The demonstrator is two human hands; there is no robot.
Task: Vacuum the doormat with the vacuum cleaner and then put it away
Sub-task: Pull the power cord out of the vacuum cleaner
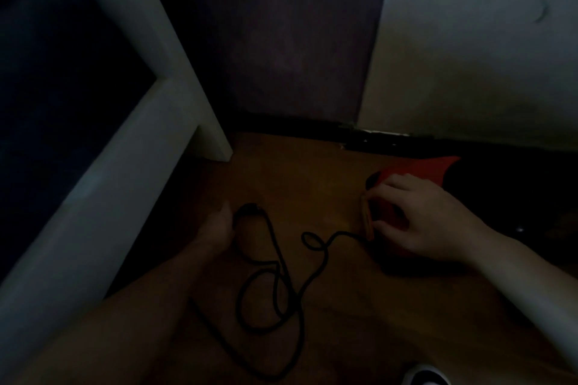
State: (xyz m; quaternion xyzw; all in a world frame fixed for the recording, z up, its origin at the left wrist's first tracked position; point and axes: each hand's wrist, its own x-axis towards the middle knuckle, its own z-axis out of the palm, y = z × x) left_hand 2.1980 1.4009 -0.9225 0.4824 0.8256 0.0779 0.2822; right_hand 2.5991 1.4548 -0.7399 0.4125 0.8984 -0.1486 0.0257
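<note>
The scene is very dim. A small red vacuum cleaner lies on the wooden floor at the right, close to the wall. My right hand rests over its near end, fingers curled around the body where the cord comes out. The black power cord runs left from there in loose loops across the floor. Its plug end lies right beside the fingers of my left hand. The dark hides whether that hand grips the cord. No doormat is in view.
A white furniture frame with a leg stands at the left. Ahead is a dark panel, beside it a white wall, with black skirting along the floor. A shoe tip shows at the bottom edge.
</note>
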